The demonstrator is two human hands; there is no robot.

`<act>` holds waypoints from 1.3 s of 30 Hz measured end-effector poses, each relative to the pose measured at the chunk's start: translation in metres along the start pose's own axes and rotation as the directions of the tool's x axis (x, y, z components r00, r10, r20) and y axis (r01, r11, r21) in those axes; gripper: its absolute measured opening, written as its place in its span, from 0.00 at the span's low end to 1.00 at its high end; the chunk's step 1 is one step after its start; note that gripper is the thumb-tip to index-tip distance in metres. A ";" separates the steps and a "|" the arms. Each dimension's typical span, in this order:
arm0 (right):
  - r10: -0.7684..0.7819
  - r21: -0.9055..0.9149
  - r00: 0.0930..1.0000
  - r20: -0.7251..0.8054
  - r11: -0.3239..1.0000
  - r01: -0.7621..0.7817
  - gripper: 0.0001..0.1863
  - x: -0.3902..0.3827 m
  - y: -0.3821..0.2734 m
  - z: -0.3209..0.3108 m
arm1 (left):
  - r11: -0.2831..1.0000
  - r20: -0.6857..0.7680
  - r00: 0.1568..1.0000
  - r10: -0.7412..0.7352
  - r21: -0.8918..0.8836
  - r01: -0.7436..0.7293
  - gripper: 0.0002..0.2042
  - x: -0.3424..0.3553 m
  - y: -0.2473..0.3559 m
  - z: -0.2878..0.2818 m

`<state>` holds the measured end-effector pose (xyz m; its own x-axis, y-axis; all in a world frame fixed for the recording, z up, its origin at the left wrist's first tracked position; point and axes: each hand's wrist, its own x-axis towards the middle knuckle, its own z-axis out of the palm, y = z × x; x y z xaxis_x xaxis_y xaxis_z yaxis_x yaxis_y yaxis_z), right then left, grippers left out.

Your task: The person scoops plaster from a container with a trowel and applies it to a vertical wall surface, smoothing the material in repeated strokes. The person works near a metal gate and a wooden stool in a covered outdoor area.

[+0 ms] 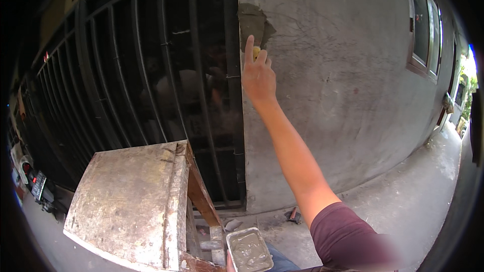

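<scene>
My right hand [258, 75] is raised to a damp grey patch [252, 20] on the corner of the rendered wall [322, 100]. Its index finger stretches up along a tool [256, 52], of which a yellow bit shows between the fingers; the rest of the tool is mostly hidden. Low in the view, my left hand [230, 262] holds a rectangular container [249, 249] of wet grey paste, only a small part of the fingers showing at its left side.
A worn wooden stand [126, 196] stands before a dark barred gate [161, 70]. A motorbike [39, 189] is parked at the far left. A small tool [293, 215] lies at the wall's foot on the concrete path [398, 186]. A window [423, 35] is at the upper right.
</scene>
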<state>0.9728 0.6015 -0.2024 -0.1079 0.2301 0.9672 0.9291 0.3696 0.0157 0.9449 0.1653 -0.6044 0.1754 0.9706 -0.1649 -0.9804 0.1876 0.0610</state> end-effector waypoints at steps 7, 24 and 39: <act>-0.055 -0.003 0.987 0.150 0.998 0.057 0.45 -0.082 0.011 -0.014 | 0.996 0.024 0.998 -0.061 -0.070 0.063 0.35 -0.004 -0.008 -0.009; 0.093 0.216 0.994 0.053 0.971 -0.103 0.38 0.058 0.000 -0.032 | 0.984 0.067 0.993 -0.096 -0.146 0.105 0.32 -0.005 -0.007 -0.003; 0.033 0.170 0.990 0.134 0.984 -0.056 0.41 -0.036 0.013 -0.014 | 0.968 0.102 0.981 -0.164 -0.177 0.180 0.29 0.005 -0.004 -0.018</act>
<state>0.9932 0.5858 -0.2337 -0.1233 0.3612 0.9243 0.8600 0.5036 -0.0821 0.9480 0.1663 -0.6230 0.3422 0.9369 -0.0716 -0.9329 0.3298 -0.1445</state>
